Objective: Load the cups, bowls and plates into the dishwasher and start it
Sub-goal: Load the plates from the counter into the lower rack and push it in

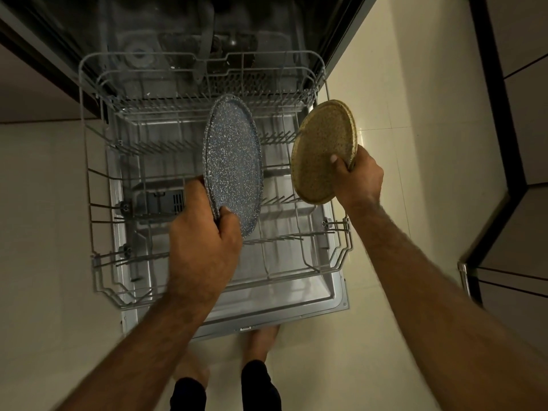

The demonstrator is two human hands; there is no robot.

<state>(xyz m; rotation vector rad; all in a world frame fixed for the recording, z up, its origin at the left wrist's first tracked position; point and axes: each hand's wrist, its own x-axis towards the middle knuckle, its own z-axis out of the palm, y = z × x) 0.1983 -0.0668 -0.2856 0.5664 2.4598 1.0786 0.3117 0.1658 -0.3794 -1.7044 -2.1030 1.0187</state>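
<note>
Head view, looking straight down: dishwasher stands open, its door dropped flat, and the lower rack sits out over the door. My left grip is clamped on the near rim of a blue speckled plate, thumb across the face, fingers behind. That plate stands on edge, close to upright, over the middle of the rack between the rows of tines; I cannot tell whether its far rim touches the wire. My right grip is clamped on a tan speckled plate, thumb pressed on the face near the rim at the hand's side, the other fingers hidden behind it. The tan plate is tilted with its face toward me and hangs above the right edge of the rack, apart from the blue one. A dark detergent dispenser shows on the door through the rack wires, left of the blue plate. Pale tiled floor lies on both sides; dark-framed cabinets stand at the far right. A bare foot shows just beyond the door's near edge.
</note>
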